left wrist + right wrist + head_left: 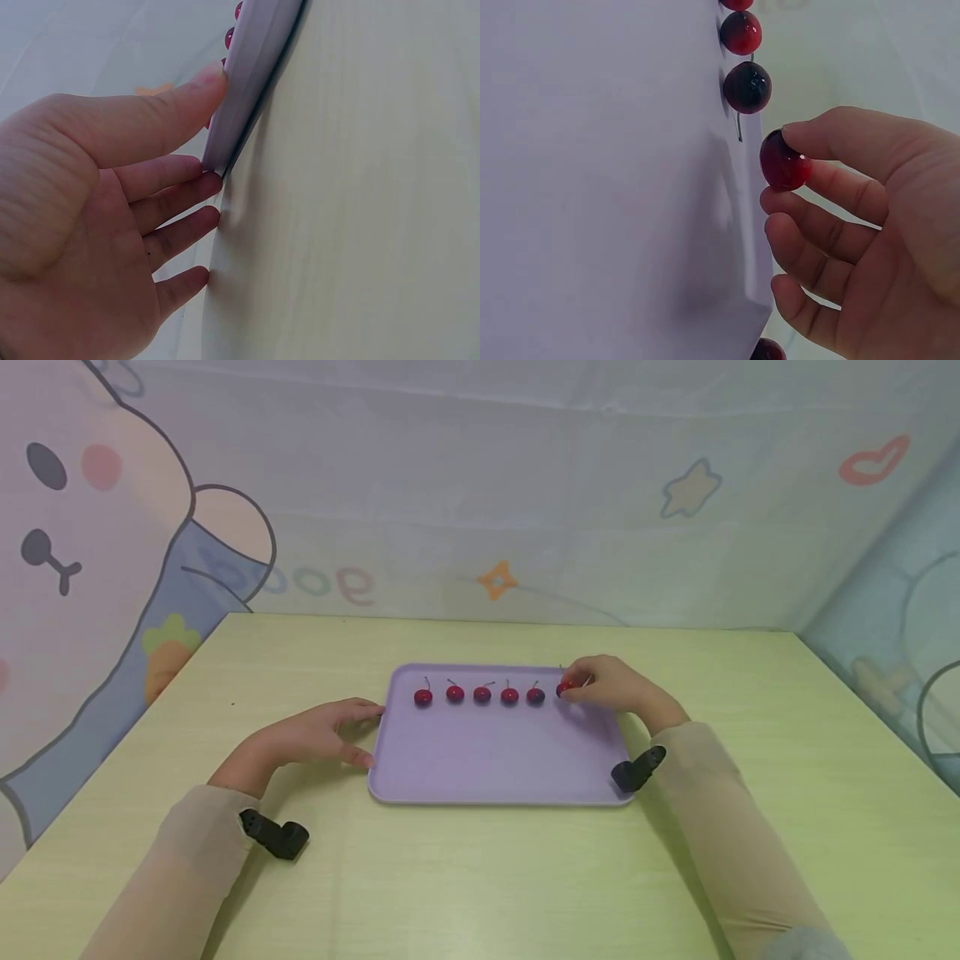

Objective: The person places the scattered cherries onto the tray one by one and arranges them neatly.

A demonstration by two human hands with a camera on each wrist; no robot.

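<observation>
A lilac tray (495,760) lies on the yellow-green table, with several red cherries (482,694) in a row along its far side. My right hand (611,683) pinches the rightmost cherry (563,689) between thumb and forefinger at the row's right end; the right wrist view shows that cherry (784,161) in my fingertips beside the neighbouring cherry (747,87). My left hand (330,735) rests on the table with straight fingers against the tray's left edge (244,90), thumb on the rim.
The table (480,877) is bare around the tray. A cartoon-printed backdrop (480,485) rises behind the far edge and along both sides. One more cherry (767,349) shows at the bottom of the right wrist view.
</observation>
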